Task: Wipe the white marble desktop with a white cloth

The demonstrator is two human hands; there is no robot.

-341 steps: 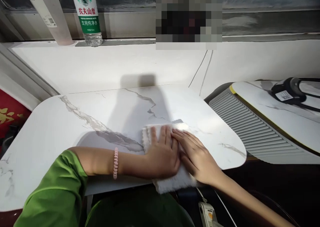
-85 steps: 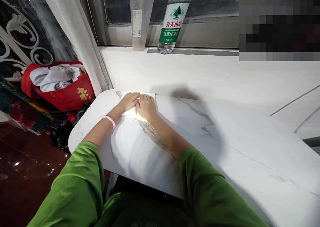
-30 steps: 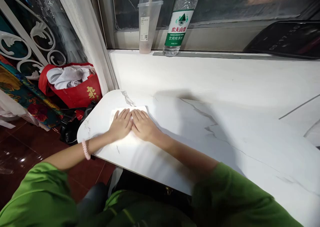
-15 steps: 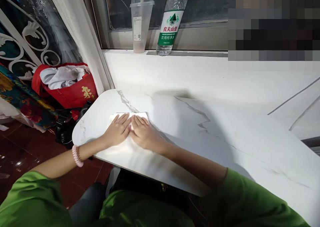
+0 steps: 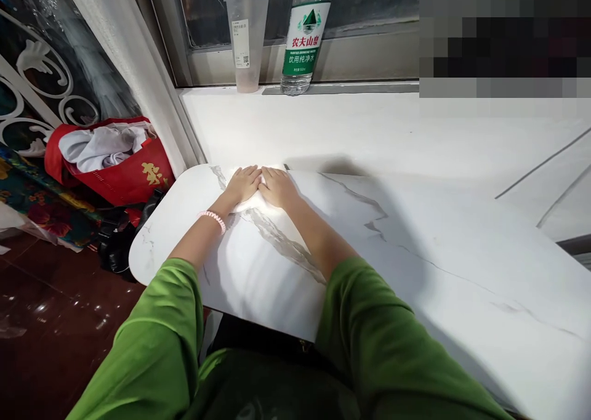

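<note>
A white cloth (image 5: 252, 205) lies flat on the white marbled table (image 5: 272, 278), at its far edge by the wall. My left hand (image 5: 243, 184) presses down on the cloth's left part, its fingers stretched out. Beside it my right hand (image 5: 278, 188) lies flat on the right part, also with fingers extended. The fingertips of both hands nearly meet. Much of the cloth is hidden under them.
On the window ledge stand a clear plastic cup (image 5: 249, 44) and a water bottle (image 5: 305, 44) leaning against the frame. Left of the table are a red bag (image 5: 124, 177) with white fabric inside, a black bag (image 5: 115, 247) and a pale curtain (image 5: 133, 69).
Both hands have slid forward over the table with the cloth, from near its front edge to the far edge by the wall. The camera view has shifted slightly.
</note>
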